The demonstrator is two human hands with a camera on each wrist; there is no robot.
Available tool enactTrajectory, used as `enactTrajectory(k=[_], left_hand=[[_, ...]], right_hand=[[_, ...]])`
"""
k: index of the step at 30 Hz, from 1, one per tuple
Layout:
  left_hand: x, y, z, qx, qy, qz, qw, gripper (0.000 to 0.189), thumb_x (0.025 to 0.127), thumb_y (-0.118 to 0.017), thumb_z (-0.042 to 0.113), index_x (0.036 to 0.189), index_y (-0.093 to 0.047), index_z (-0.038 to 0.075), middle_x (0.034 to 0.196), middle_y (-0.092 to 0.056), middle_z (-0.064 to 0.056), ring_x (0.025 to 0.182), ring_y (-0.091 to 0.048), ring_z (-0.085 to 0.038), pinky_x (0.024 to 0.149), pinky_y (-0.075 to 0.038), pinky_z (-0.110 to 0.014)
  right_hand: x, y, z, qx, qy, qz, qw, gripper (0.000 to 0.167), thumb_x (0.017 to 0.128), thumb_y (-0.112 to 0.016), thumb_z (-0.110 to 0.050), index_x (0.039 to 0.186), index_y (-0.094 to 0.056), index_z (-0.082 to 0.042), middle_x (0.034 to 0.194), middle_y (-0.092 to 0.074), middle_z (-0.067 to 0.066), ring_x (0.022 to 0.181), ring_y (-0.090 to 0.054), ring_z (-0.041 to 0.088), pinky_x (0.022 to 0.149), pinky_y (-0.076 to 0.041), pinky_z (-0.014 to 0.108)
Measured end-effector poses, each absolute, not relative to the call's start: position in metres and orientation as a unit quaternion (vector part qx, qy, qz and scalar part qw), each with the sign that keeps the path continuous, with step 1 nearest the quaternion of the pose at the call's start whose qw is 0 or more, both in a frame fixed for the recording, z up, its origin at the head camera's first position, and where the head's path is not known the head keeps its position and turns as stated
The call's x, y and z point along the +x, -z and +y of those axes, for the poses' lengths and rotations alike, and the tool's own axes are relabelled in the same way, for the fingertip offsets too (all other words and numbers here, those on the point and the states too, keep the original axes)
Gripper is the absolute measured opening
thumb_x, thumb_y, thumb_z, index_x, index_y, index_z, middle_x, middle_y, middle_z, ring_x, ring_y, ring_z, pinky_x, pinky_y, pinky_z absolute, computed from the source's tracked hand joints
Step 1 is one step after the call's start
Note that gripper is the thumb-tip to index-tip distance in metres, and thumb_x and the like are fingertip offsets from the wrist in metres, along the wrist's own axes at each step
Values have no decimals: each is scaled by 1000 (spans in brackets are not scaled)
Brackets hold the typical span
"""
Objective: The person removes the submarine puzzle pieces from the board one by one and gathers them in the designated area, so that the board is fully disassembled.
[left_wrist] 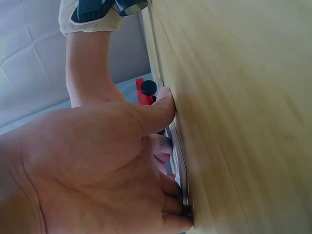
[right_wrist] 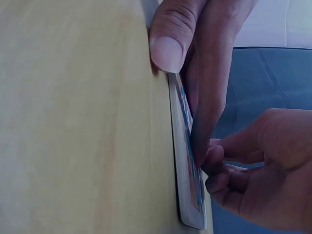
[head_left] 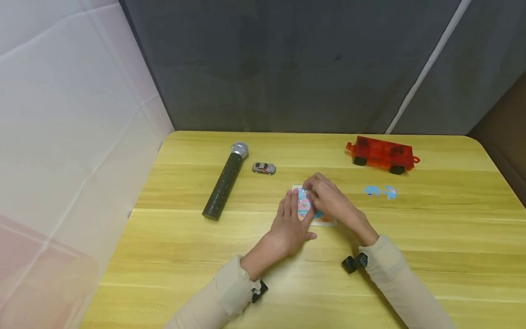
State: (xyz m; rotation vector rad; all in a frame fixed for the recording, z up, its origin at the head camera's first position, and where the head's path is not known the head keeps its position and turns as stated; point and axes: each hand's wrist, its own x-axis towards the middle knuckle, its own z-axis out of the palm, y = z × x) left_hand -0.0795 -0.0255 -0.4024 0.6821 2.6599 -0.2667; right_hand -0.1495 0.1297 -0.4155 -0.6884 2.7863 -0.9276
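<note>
A small jigsaw puzzle [head_left: 303, 205] with a pale border and a pink, blue and orange picture lies flat on the table. My left hand [head_left: 289, 228] rests over its left side with fingers extended, and the thumb [right_wrist: 168, 51] touches the table by the near edge in the right wrist view. From the right, my right hand [head_left: 330, 198] reaches in with curled fingers. Its thumb and fingertips [right_wrist: 214, 158] come together at the puzzle's upper part, pinching a puzzle piece that they mostly cover. Two loose blue puzzle pieces [head_left: 372, 190] lie to the right.
A dark speckled microphone [head_left: 223, 185] with a silver head lies at the left. Beside it stands a small silver toy car [head_left: 264, 168]. A translucent red toy wagon [head_left: 383, 154] with black wheels is at the back right of the wooden table [head_left: 172, 246].
</note>
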Motion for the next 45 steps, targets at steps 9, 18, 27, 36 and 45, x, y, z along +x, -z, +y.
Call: enactTrajectory(k=[9,18,27,36,45], left_hand=[[-79,402,-25,241,101,945,195,74,115,-32,60,179,-13,27,180,1,-33,171,-1,-45,139,-16,-49],[-80,403,-24,241,99,945,196,74,116,-31,60,179,-11,28,181,2,-32,171,-1,-45,139,-16,-49],[-80,403,-24,240,98,946,194,74,115,-31,61,179,-9,30,181,0,-33,171,-2,-45,139,-16,-49],[-79,403,-25,244,96,947,188,76,115,-32,61,179,-6,28,180,0,-34,170,-3,-46,139,-16,-49],[-78,403,-25,242,100,948,179,77,115,-33,62,179,-7,29,180,-4,-34,170,-6,-46,139,-17,-48]], right_hand=[[-150,415,128,-227,318,918,62,24,107,-60,5,128,-71,12,118,-68,22,99,-62,30,91,-58,48],[-152,418,129,-210,343,914,56,15,108,-62,5,122,-67,8,112,-69,22,99,-67,32,87,-61,46],[-156,417,131,-146,381,912,34,5,106,-67,2,105,-71,5,94,-78,18,80,-75,26,74,-62,39],[-158,406,146,-157,379,910,51,8,104,-71,0,107,-77,4,97,-82,18,94,-80,36,86,-65,51],[-164,389,174,-141,381,910,79,9,105,-70,-1,105,-79,2,91,-79,16,73,-66,22,69,-53,30]])
